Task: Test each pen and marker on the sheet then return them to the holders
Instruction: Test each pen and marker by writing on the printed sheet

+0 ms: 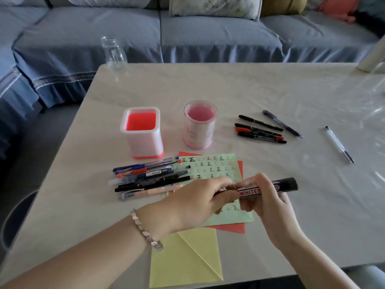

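A fat black whiteboard marker [275, 187] lies level above the pale green sheet [216, 167], which carries several written marks. My right hand [264, 197] grips the marker's barrel. My left hand [200, 202] pinches its left end, which is hidden by the fingers. Left of the sheet lies a pile of several pens [145, 177]. Behind stand a square white holder with a red inside [142, 133] and a round pink holder [199, 125], both with no pens visible inside. Several thin markers [261, 130] and a clear pen [339, 143] lie to the right.
A red sheet [231, 228] lies under the green one and a yellow sheet [185, 259] sits at the table's [229, 86] near edge. An empty glass bottle [113, 53] stands at the far left corner. A blue sofa [187, 32] runs behind the table.
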A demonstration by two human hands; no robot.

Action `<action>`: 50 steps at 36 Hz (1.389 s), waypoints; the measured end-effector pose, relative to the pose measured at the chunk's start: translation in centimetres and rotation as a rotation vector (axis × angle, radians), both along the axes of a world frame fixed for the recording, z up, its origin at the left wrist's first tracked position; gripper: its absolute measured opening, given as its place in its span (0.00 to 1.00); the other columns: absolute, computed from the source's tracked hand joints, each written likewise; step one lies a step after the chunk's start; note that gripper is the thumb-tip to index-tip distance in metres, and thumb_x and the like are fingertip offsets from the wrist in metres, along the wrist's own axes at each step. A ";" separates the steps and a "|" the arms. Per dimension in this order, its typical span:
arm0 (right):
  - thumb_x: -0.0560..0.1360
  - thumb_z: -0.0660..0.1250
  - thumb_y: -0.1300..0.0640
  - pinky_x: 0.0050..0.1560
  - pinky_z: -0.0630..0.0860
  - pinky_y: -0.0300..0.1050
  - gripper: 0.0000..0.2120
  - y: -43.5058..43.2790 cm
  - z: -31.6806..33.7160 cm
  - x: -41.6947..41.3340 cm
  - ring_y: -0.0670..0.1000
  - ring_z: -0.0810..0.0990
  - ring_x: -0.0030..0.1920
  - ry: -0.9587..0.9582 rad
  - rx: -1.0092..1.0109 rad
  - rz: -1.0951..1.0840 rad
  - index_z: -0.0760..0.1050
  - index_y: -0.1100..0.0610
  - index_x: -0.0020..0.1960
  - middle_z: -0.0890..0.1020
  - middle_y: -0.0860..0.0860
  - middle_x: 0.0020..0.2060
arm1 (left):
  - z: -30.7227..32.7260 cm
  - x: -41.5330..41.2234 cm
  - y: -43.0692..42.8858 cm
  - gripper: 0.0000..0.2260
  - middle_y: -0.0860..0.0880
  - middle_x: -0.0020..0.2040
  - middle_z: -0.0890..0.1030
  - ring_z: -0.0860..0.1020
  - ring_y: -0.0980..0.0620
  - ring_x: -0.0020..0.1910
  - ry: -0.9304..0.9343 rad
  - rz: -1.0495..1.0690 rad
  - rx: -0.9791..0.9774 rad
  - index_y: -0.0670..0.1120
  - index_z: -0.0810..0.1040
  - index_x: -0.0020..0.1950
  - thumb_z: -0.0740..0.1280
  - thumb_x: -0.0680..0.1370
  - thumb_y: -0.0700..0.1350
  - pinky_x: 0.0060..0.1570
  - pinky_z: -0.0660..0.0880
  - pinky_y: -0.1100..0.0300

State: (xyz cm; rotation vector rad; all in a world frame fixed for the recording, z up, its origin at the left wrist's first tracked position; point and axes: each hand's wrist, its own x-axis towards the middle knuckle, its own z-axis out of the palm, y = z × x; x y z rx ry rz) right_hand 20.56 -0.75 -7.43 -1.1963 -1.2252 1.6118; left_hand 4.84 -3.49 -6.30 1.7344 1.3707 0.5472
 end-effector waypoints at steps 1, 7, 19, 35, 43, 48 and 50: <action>0.78 0.58 0.56 0.28 0.69 0.38 0.20 0.5 0.0 0.2 0.48 0.71 0.25 -0.074 0.024 0.043 0.77 0.60 0.30 0.75 0.53 0.22 | -0.4 0.0 0.3 0.08 0.54 0.34 0.74 0.69 0.61 0.28 0.039 0.034 0.054 0.54 0.72 0.46 0.57 0.79 0.55 0.31 0.63 0.64; 0.75 0.64 0.54 0.33 0.69 0.28 0.03 6.3 -1.7 2.4 0.41 0.76 0.34 -0.758 0.332 0.216 0.76 0.51 0.43 0.81 0.42 0.33 | -2.9 -1.8 0.7 0.06 0.54 0.39 0.76 0.72 0.60 0.36 0.214 0.448 0.391 0.45 0.76 0.51 0.64 0.78 0.46 0.37 0.68 0.65; 0.76 0.56 0.65 0.63 0.62 0.52 0.17 17.8 -5.4 2.9 0.59 0.67 0.65 -1.408 0.598 0.209 0.70 0.59 0.64 0.73 0.57 0.62 | -6.7 -10.7 -2.3 0.05 0.46 0.42 0.79 0.77 0.41 0.42 0.684 0.760 0.491 0.42 0.78 0.46 0.69 0.72 0.41 0.46 0.63 0.56; 0.76 0.62 0.49 0.36 0.70 0.42 0.05 11.1 -1.1 1.3 0.49 0.76 0.36 -1.133 0.609 0.313 0.72 0.48 0.50 0.81 0.47 0.41 | -4.2 -4.5 -0.7 0.18 0.46 0.60 0.75 0.71 0.48 0.59 0.453 0.398 0.655 0.43 0.69 0.64 0.59 0.76 0.48 0.61 0.65 0.55; 0.68 0.71 0.49 0.38 0.74 0.37 0.04 2.2 4.7 0.7 0.43 0.79 0.36 -0.824 0.553 0.526 0.80 0.43 0.43 0.83 0.41 0.34 | -3.3 0.4 -0.4 0.09 0.50 0.43 0.77 0.73 0.50 0.42 0.482 0.123 0.773 0.46 0.69 0.54 0.55 0.79 0.49 0.43 0.69 0.56; 0.62 0.77 0.57 0.24 0.66 0.33 0.07 2.1 6.2 1.7 0.44 0.71 0.23 -0.249 0.147 0.412 0.81 0.54 0.38 0.83 0.55 0.31 | -2.3 0.3 -1.6 0.10 0.54 0.39 0.72 0.69 0.55 0.37 0.195 0.144 0.630 0.47 0.69 0.51 0.51 0.81 0.50 0.38 0.66 0.63; 0.56 0.79 0.57 0.23 0.63 0.32 0.12 1.8 5.7 1.5 0.44 0.67 0.23 -0.086 0.075 0.330 0.80 0.54 0.37 0.79 0.54 0.26 | -1.9 0.4 -1.9 0.09 0.55 0.37 0.73 0.69 0.56 0.35 0.136 0.199 0.579 0.47 0.70 0.51 0.53 0.80 0.50 0.34 0.65 0.64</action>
